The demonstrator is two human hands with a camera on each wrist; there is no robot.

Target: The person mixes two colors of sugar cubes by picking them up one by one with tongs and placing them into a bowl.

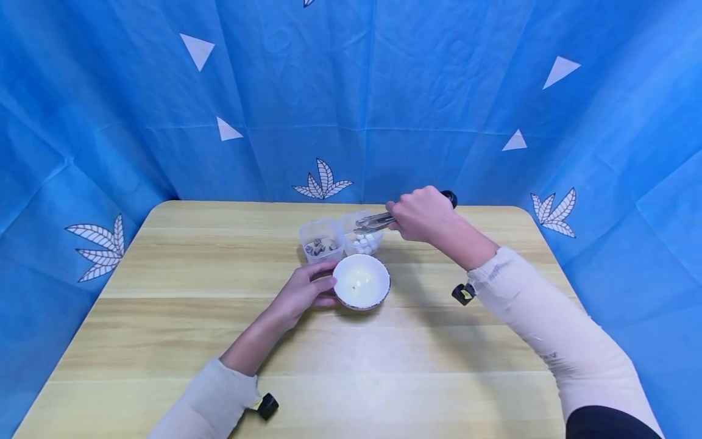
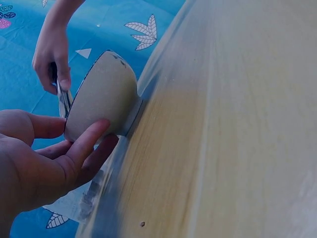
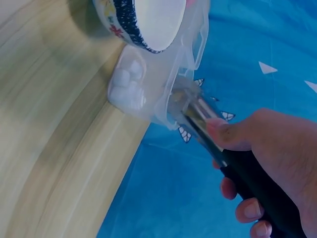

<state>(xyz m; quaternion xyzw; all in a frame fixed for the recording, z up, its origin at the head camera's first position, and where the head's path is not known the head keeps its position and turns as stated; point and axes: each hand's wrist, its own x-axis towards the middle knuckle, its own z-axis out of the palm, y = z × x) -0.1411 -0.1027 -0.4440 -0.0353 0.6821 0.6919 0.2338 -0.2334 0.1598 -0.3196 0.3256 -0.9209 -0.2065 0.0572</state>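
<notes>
A white bowl [image 1: 361, 281] with a patterned rim stands in the middle of the wooden table [image 1: 164, 317]; something small and white lies inside it. My left hand [image 1: 304, 291] holds the bowl [image 2: 101, 96] by its left side, thumb and fingers against the wall. My right hand [image 1: 421, 213] grips metal tongs [image 1: 373, 222] with a black handle [image 3: 257, 186]. Their tips reach over a clear plastic cup [image 1: 363, 235] of white lumps [image 3: 124, 87]. A second clear cup [image 1: 321, 241] to its left holds dark pieces.
Blue cloth with white leaf prints [image 1: 323, 182] hangs behind and on both sides of the table. Both cups stand close behind the bowl. Bare wood stretches to the left, right and front.
</notes>
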